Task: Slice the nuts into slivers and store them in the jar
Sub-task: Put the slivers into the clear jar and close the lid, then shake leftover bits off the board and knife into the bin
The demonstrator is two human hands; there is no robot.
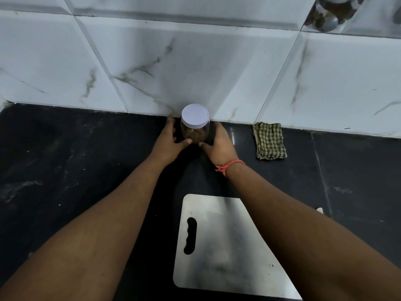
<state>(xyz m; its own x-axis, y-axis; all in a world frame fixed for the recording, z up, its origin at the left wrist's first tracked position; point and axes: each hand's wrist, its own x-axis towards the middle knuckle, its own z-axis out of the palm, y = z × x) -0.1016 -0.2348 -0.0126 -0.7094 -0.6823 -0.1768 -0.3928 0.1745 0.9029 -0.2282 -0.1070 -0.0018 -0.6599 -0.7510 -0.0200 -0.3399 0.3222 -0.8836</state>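
Observation:
A clear jar (195, 132) with a white lid (195, 116) stands upright on the black counter against the tiled wall. Brown nut pieces show through its side. My left hand (170, 142) wraps the jar's left side and my right hand (219, 143) wraps its right side, thumbs meeting at the front low on the jar. A steel cutting board (227, 246) with a handle slot lies bare on the counter near me, partly under my right forearm. No knife is in view.
A folded green checked cloth (270, 141) lies to the right of the jar by the wall. The marble-look tiled wall (195, 61) rises just behind the jar. Something small and white (320, 210) peeks out beside my right forearm.

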